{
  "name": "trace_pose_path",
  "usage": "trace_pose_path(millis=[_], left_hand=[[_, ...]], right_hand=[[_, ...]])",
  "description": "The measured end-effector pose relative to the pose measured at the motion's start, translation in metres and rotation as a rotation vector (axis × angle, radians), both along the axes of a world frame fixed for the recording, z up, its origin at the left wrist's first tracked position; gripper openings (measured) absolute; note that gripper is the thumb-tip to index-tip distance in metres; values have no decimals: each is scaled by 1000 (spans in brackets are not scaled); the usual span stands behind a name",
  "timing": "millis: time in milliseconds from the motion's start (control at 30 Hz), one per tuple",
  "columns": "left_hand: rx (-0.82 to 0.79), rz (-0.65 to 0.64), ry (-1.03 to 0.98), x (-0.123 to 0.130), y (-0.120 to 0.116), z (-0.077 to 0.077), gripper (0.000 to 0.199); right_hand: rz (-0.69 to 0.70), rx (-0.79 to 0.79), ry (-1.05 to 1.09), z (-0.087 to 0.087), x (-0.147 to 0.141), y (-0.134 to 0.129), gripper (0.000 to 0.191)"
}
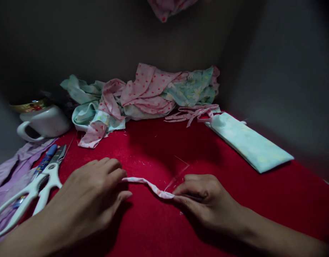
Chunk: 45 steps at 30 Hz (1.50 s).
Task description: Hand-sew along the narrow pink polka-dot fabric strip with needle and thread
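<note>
A narrow pink dotted fabric strip (149, 185) stretches between my two hands just above the red cloth surface (153, 150). My left hand (91, 192) pinches its left end with fingertips and thumb. My right hand (204, 198) pinches the right end, knuckles up. A thin thread (177, 177) runs up from near my right fingers.
White-handled scissors (38, 187) and a blue pen (46, 159) lie left of my left hand on lilac fabric (9, 171). A white cup (43, 123) stands back left. A heap of pink and mint fabric (143, 96), loose pink strips (193, 112) and a folded mint piece (250, 142) lie behind.
</note>
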<state>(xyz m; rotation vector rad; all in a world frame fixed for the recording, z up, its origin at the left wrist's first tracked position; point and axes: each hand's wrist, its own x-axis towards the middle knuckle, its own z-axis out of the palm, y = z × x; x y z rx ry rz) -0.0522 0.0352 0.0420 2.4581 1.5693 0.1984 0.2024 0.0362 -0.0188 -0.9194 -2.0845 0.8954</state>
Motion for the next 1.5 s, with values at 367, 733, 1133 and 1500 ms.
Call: trace_pose_path(millis=[367, 733, 1133, 1500], left_hand=[[265, -305, 299, -28, -24, -31, 24], [-287, 46, -350, 38, -14, 6, 34], [-683, 221, -447, 75, -15, -22, 51], [-1116, 484, -1198, 80, 1, -18, 15]], right_hand=[[32, 20, 36, 1, 0, -3, 15], [115, 528, -303, -1, 0, -14, 22], [66, 693, -265, 2, -3, -12, 29], [54, 824, -242, 2, -11, -15, 29]])
